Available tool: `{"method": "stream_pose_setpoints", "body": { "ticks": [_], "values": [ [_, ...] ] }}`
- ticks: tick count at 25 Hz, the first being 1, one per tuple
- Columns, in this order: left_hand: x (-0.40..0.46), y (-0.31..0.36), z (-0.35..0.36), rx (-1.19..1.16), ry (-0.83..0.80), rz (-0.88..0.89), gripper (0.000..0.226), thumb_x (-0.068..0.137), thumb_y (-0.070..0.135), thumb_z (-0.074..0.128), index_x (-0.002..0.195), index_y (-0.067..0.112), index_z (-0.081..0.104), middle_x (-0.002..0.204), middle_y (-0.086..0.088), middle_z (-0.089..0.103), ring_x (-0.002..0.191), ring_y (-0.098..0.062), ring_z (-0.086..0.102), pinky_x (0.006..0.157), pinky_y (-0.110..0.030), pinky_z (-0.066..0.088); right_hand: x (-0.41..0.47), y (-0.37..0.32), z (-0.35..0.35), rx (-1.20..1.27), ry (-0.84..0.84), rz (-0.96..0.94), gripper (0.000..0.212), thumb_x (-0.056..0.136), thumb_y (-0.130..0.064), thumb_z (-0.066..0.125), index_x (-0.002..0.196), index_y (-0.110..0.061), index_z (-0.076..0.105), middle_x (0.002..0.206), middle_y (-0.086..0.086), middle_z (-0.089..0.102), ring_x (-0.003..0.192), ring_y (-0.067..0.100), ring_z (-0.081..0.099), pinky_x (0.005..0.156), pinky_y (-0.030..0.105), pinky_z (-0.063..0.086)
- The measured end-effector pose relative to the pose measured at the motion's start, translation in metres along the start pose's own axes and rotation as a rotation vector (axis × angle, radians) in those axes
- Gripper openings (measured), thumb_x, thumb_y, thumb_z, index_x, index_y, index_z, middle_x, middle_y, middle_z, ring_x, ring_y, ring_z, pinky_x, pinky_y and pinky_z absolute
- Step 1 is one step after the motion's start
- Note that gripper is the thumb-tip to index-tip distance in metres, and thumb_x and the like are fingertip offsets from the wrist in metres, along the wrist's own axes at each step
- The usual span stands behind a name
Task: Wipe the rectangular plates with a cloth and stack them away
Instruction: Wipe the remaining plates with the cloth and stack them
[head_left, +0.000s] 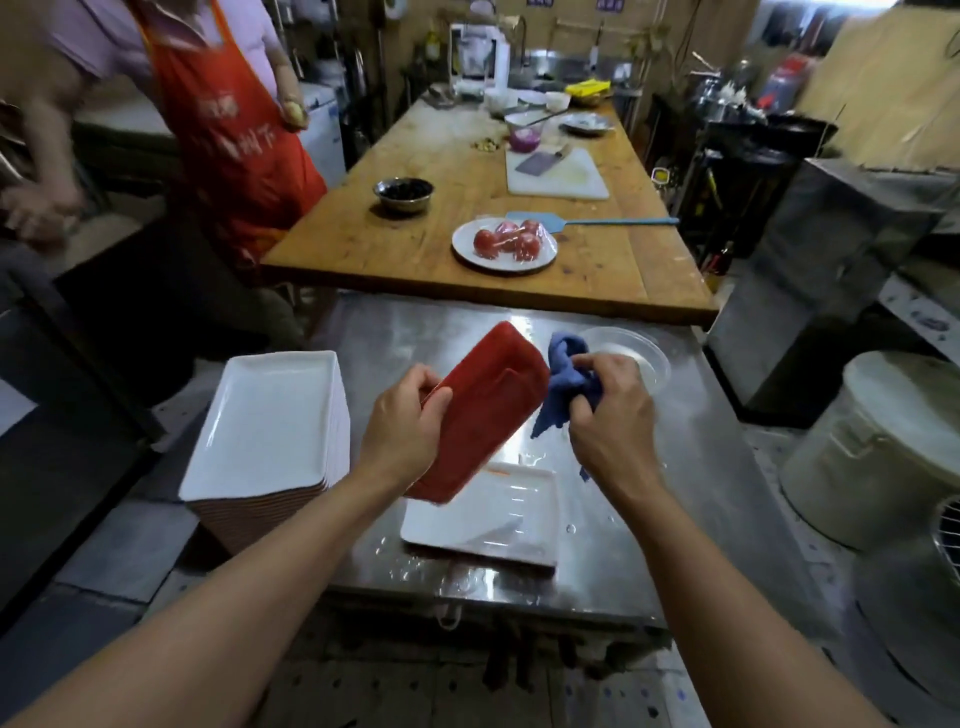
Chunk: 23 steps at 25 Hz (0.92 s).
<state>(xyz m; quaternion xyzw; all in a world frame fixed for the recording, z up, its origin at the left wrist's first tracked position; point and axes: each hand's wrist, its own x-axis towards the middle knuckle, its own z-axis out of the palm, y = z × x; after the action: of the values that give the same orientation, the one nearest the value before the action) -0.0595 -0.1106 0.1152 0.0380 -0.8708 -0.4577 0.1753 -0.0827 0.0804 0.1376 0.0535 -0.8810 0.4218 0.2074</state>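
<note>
My left hand (402, 421) grips a rectangular plate (483, 410) by its left edge, tilted up with its red underside facing me, above the steel table. My right hand (613, 410) holds a bunched blue cloth (563, 384) against the plate's right edge. Below them a wet white rectangular plate (488, 519) lies flat on the table. A tall stack of white rectangular plates (270, 421) with red undersides stands to the left.
The steel table (701, 499) is wet, with a clear glass dish (631, 351) at its far right. Behind it is a wooden table (395, 244) with a plate of tomatoes (504, 244), bowl and cutting board. A person in a red apron (228, 130) stands left. A large pot (883, 447) sits right.
</note>
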Motion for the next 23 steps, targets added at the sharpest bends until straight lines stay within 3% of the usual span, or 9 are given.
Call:
{"method": "stream_pose_setpoints", "body": {
  "ticks": [6, 9, 13, 15, 17, 19, 20, 22, 23],
  "values": [
    [-0.003, 0.033, -0.034, -0.364, 0.024, -0.187, 0.014, 0.093, 0.009, 0.051, 0.082, 0.011, 0.058, 0.069, -0.005, 0.057, 0.064, -0.015, 0.049, 0.063, -0.028, 0.04, 0.013, -0.07, 0.015, 0.005, -0.042, -0.369, 0.026, 0.072, -0.004, 0.053, 0.096, -0.002, 0.062, 0.119, 0.012, 0.057, 0.109, 0.028, 0.045, 0.093, 0.025, 0.031],
    [-0.007, 0.041, -0.045, -0.467, 0.051, -0.226, 0.02, 0.094, 0.006, 0.049, 0.077, 0.015, 0.056, 0.069, -0.004, 0.059, 0.062, -0.014, 0.051, 0.061, -0.027, 0.042, 0.014, -0.088, 0.019, 0.018, -0.044, -0.479, 0.031, 0.072, -0.012, 0.045, 0.096, 0.0, 0.06, 0.111, 0.015, 0.059, 0.1, 0.033, 0.052, 0.088, 0.04, 0.04],
    [-0.01, 0.045, -0.049, -0.566, 0.111, -0.302, 0.022, 0.095, 0.006, 0.048, 0.076, 0.012, 0.056, 0.07, -0.009, 0.058, 0.064, -0.018, 0.051, 0.062, -0.029, 0.043, 0.02, -0.087, 0.022, -0.14, -0.053, -0.597, 0.032, 0.08, -0.021, 0.041, 0.101, -0.005, 0.06, 0.104, 0.013, 0.059, 0.091, 0.034, 0.054, 0.077, 0.043, 0.043],
    [-0.012, 0.046, -0.052, -0.616, 0.121, -0.338, 0.023, 0.095, 0.007, 0.048, 0.075, 0.013, 0.058, 0.067, -0.005, 0.06, 0.06, -0.015, 0.054, 0.062, -0.029, 0.046, 0.023, -0.075, 0.018, -0.155, -0.023, -0.572, 0.02, 0.084, -0.02, 0.043, 0.092, -0.011, 0.059, 0.093, 0.01, 0.061, 0.082, 0.031, 0.055, 0.071, 0.041, 0.043],
    [-0.013, 0.047, -0.052, -0.647, 0.117, -0.359, 0.023, 0.095, 0.009, 0.049, 0.076, 0.014, 0.06, 0.064, -0.002, 0.063, 0.057, -0.013, 0.057, 0.06, -0.028, 0.05, 0.024, -0.061, 0.011, -0.015, -0.041, -0.474, 0.017, 0.09, -0.022, 0.041, 0.077, -0.023, 0.052, 0.074, -0.001, 0.059, 0.072, 0.017, 0.056, 0.065, 0.037, 0.044],
    [-0.013, 0.05, -0.049, -0.685, 0.11, -0.377, 0.024, 0.096, 0.009, 0.048, 0.076, 0.014, 0.06, 0.06, 0.002, 0.064, 0.053, -0.009, 0.06, 0.056, -0.026, 0.05, 0.021, -0.051, 0.004, 0.133, -0.033, -0.408, 0.025, 0.09, -0.01, 0.044, 0.075, -0.03, 0.044, 0.074, -0.01, 0.052, 0.075, -0.002, 0.052, 0.069, 0.019, 0.044],
    [-0.012, 0.053, -0.046, -0.705, 0.109, -0.39, 0.023, 0.096, 0.01, 0.048, 0.076, 0.014, 0.06, 0.06, 0.001, 0.065, 0.053, -0.009, 0.061, 0.056, -0.027, 0.051, 0.021, -0.048, 0.003, 0.16, -0.028, -0.373, 0.028, 0.088, -0.002, 0.045, 0.08, -0.029, 0.044, 0.081, -0.007, 0.05, 0.082, -0.002, 0.052, 0.075, 0.018, 0.044],
    [-0.01, 0.059, -0.039, -0.76, 0.116, -0.421, 0.021, 0.096, 0.01, 0.048, 0.078, 0.012, 0.06, 0.067, -0.004, 0.065, 0.059, -0.014, 0.062, 0.063, -0.033, 0.055, 0.021, -0.045, 0.004, 0.154, -0.089, -0.216, 0.021, 0.087, 0.001, 0.043, 0.099, -0.016, 0.042, 0.102, 0.006, 0.042, 0.095, 0.019, 0.051, 0.084, 0.037, 0.045],
    [-0.01, 0.061, -0.035, -0.784, 0.124, -0.432, 0.021, 0.096, 0.01, 0.048, 0.079, 0.012, 0.06, 0.07, -0.007, 0.065, 0.062, -0.017, 0.061, 0.067, -0.036, 0.054, 0.021, -0.045, 0.005, 0.153, -0.108, -0.128, 0.022, 0.089, -0.002, 0.042, 0.106, -0.014, 0.038, 0.109, 0.008, 0.038, 0.098, 0.025, 0.05, 0.082, 0.039, 0.043]
  ]
}}
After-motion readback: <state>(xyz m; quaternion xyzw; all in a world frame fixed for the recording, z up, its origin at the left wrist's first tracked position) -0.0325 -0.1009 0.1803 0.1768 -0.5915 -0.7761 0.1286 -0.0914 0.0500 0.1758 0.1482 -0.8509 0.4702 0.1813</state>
